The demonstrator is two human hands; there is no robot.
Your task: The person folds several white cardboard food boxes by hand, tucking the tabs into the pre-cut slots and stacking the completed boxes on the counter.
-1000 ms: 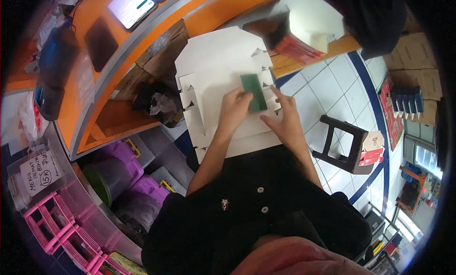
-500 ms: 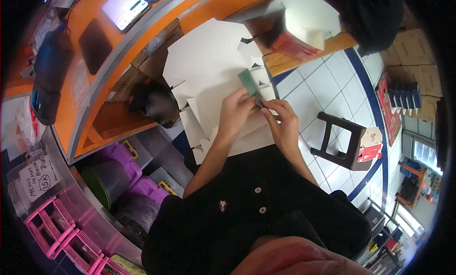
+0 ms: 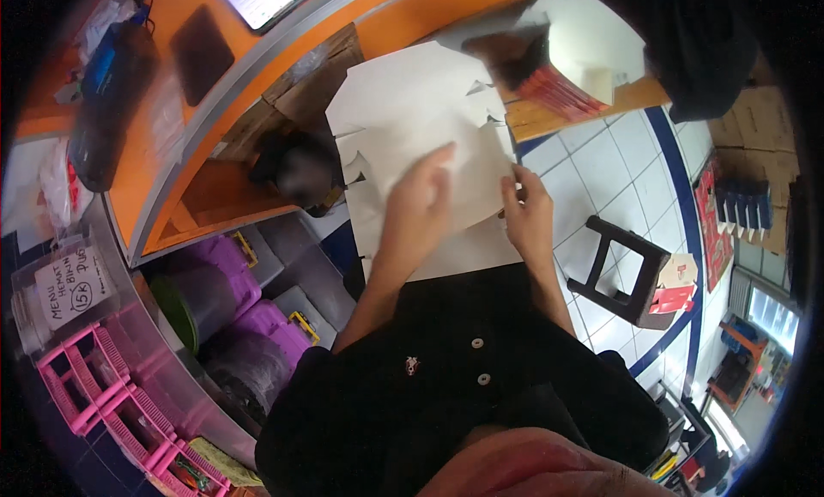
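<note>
A large white cardboard box blank with cut slots and flaps along its sides lies flat in front of me, over my lap. My left hand is above its middle; motion smears the fingers, so I cannot make out what they hold, if anything. At the right edge of the blank, my right hand has its thumb and fingers bent closed on the cardboard. A small dark bit shows by those fingertips, too small to name.
An orange counter with a phone runs along the left. Folded red-and-white boxes stand on a ledge ahead. A dark stool is on the tiled floor to the right; purple-lidded bins are at lower left.
Both hands were together holding a small green piece over the blank; that piece no longer shows. My left hand has swung apart over the sheet, while my right has moved to its edge.
</note>
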